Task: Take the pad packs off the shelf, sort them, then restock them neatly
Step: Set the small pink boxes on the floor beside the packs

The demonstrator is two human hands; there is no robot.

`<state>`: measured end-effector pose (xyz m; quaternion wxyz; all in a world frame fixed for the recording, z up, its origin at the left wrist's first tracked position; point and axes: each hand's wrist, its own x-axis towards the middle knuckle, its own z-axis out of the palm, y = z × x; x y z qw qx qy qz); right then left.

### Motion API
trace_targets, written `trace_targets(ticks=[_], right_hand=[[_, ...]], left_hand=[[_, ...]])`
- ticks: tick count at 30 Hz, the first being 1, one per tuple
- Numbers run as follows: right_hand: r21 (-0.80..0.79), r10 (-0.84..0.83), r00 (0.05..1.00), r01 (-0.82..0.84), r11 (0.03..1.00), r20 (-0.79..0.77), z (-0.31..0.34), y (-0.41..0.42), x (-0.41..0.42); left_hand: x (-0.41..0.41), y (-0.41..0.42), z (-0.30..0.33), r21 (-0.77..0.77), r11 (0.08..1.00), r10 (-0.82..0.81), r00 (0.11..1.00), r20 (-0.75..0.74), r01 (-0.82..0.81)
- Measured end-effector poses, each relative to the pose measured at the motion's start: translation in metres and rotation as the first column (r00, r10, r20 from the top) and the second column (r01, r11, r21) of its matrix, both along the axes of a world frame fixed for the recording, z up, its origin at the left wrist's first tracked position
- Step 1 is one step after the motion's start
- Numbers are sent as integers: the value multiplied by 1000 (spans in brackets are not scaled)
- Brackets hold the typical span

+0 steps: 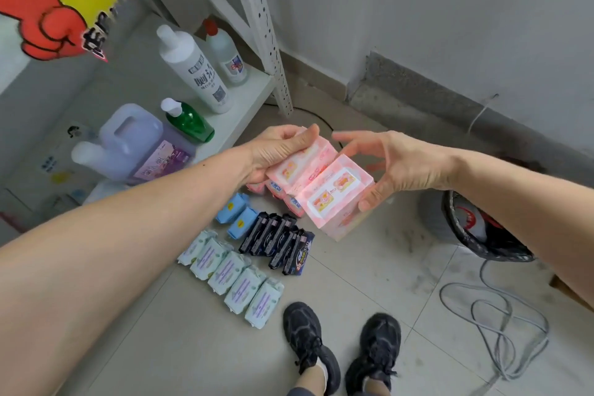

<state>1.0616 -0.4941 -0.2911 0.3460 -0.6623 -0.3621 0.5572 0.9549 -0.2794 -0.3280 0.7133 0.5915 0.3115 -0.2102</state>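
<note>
Both hands hold pink pad packs in the air over the floor. My left hand grips the far end of a pink pack. My right hand clasps a larger pink pack by its right side. More pink packs lie on the floor beneath them. Sorted rows sit on the tiles: two light blue packs, several black packs, and several pale green packs. The white shelf stands at the left.
Cleaning bottles stand on the low shelf: a white one, a green one, a purple jug. A black-lined bin is at the right, grey cable loops on the floor, and my black shoes are near.
</note>
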Motion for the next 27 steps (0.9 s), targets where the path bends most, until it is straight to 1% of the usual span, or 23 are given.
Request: trace_targets(ticks=[2,4,6,10,13,16,20,22,24,27], right_hand=[[-11,-27,996,27,1000,-90,-24,-8,-7],[-43,-128,984,123,991,-126,-51,-20,-14],[-58,-210,966,204,977,-151,-76,-33,-20],[-64,-263,941,256,965,-211,-127,-60,-38],[-87,-321,913,309,947,-252,-164,-78,-53],[-109,-416,868,402,909,-271,-210,-98,-69],[-130,-498,835,480,867,-235,-275,-117,-89],[-131,-523,832,507,852,-184,-308,-124,-97],[-129,-540,837,528,839,-85,-340,-130,-103],[-128,-499,859,511,850,117,-384,-141,-110]], left_hand=[[-2,-7,-21,61,998,12,998,-68,-8],[-4,-14,-43,130,991,-7,990,-140,26],[-6,-21,-68,167,984,-34,984,-175,63],[-14,-41,-117,135,981,-103,968,-230,137],[-19,-52,-144,114,983,-112,961,-254,145],[-23,-71,-183,150,973,-127,952,-277,173],[-27,-97,-245,179,968,-125,956,-267,177],[-27,-108,-277,178,966,-136,954,-267,187],[-28,-120,-305,192,961,-142,950,-279,200],[-30,-134,-345,302,927,-138,951,-275,222]])
